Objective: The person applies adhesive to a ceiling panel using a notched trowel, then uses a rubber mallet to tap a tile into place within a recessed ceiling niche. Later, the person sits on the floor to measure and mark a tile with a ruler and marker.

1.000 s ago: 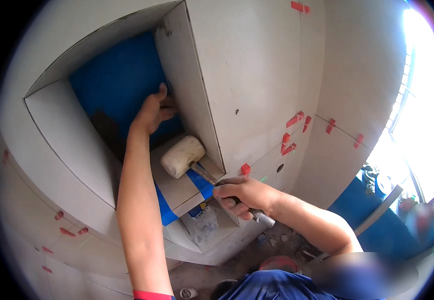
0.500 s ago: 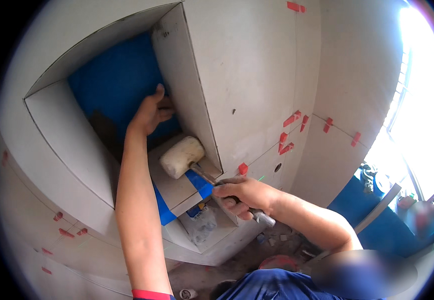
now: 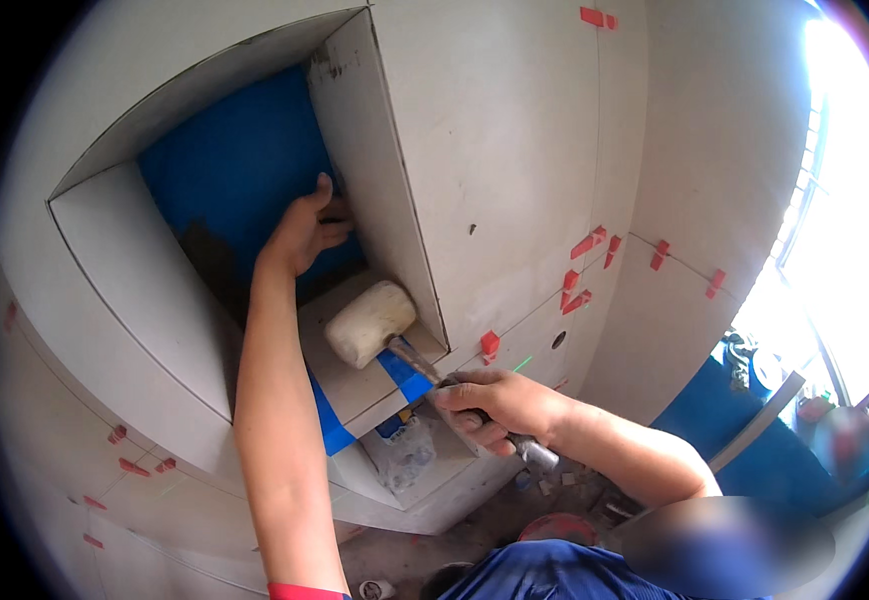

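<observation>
Blue-backed niche [image 3: 240,140] in pale wall [image 3: 515,130]

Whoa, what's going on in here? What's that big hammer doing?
Someone is working at a box-shaped wall niche. Their right hand grips a white-headed mallet by its handle, with the head at the niche's bottom ledge; I can't tell whether it touches. Their left hand is inside, beside the right side wall, holding nothing that I can see. Blue strips cross the ledge, a clear plastic bag sits below, and red wedges dot the wall.
</observation>
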`<state>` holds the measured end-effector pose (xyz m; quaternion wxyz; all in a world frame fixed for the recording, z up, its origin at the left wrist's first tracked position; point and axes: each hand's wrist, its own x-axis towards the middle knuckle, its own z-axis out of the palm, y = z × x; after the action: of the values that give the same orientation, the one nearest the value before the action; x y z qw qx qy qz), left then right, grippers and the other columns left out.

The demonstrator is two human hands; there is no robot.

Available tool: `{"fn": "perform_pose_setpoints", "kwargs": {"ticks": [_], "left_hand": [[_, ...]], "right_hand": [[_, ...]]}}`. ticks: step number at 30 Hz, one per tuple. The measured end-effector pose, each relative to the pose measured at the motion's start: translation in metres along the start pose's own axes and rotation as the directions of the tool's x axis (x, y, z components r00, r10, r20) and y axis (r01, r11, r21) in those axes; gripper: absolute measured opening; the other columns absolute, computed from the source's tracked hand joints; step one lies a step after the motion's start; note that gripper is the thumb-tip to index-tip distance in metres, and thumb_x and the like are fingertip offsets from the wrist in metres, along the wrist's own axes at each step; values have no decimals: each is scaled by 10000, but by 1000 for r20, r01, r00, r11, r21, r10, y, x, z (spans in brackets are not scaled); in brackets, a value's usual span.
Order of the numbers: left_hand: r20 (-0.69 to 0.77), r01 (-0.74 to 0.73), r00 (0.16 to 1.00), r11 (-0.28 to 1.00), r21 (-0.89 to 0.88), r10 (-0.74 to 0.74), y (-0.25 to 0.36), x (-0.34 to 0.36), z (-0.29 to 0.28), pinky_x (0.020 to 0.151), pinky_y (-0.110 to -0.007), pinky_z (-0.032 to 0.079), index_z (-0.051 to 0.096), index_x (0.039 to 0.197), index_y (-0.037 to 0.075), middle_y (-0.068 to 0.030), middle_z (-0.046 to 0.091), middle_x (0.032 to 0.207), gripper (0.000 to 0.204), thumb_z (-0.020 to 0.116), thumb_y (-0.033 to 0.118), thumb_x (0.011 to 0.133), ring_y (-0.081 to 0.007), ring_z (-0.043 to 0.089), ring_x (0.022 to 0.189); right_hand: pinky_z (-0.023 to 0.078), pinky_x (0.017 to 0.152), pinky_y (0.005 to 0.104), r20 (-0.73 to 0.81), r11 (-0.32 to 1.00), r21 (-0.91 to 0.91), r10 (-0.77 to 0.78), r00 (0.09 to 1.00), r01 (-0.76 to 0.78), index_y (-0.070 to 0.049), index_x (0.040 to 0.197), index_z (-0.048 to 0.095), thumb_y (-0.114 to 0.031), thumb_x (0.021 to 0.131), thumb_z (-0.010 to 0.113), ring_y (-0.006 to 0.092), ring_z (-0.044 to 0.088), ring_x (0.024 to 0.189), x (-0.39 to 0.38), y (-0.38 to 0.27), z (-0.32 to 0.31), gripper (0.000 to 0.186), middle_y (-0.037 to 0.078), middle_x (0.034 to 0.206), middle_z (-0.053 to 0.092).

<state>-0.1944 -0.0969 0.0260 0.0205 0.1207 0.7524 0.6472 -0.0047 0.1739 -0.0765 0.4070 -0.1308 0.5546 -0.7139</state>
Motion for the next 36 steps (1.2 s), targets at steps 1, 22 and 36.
{"fn": "perform_pose_setpoints", "kwargs": {"ticks": [1, 22, 36], "left_hand": [[2, -2, 1000, 1000, 2, 2, 1, 1, 5, 1160, -551, 205, 291, 1438, -116, -335, 312, 1471, 793, 378, 545, 1009, -511, 309, 1365], [-41, 16, 999, 1000, -16, -17, -5, 12, 5, 1134, -542, 245, 510, 1300, -83, -266, 481, 1340, 834, 398, 665, 950, -445, 403, 1307], [-199, -32, 972, 912, 409, 123, 43, -78, 81, 1111, -400, 323, 484, 1382, -42, -260, 479, 1418, 803, 397, 639, 965, -349, 398, 1376]], "right_hand": [[377, 408, 276, -56, 1000, 12, -5, 998, 6, -56, 928, 508, -244, 966, 528, 74, 383, 465, -2, -1, -2, 193, -26, 680, 421], [381, 434, 290, -17, 924, -357, -154, 988, 138, -9, 943, 515, -226, 967, 509, 121, 440, 481, -4, 6, -10, 218, 22, 710, 461], [399, 488, 288, -136, 996, -76, -64, 989, 54, 1, 1075, 510, -214, 970, 562, 102, 442, 538, 4, -4, 4, 245, 21, 761, 489]]}}
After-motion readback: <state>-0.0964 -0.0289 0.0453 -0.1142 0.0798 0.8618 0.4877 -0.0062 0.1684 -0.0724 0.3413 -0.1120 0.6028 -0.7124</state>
